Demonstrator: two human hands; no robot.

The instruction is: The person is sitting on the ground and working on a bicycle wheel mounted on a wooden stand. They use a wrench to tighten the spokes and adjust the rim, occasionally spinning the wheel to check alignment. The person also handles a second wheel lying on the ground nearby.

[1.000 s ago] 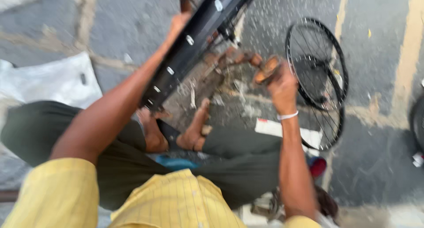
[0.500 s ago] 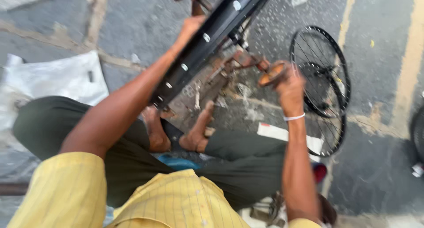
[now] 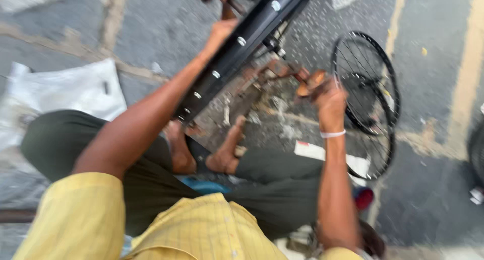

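Note:
I sit on the ground with my bare feet (image 3: pixel 204 149) together in front of me. My left hand (image 3: pixel 221 32) grips the upper side of a black bicycle rim (image 3: pixel 237 56) that slants from my feet up to the top of the view. My right hand (image 3: pixel 330 96) is closed on a rusty brown tool (image 3: pixel 302 81) held against the rim's spokes near the hub. A thin white band circles my right wrist.
A second black spoked wheel (image 3: pixel 365 104) lies on the asphalt to the right. A crumpled white plastic sheet (image 3: pixel 65 93) lies at the left. A white paper (image 3: pixel 312 151) lies by my right knee. Yellow painted lines (image 3: pixel 466 73) run along the right.
The view has shifted slightly, and both hands now sit a little higher and farther right. My right hand with the tool has moved a bit along the rim; the grips are unchanged.

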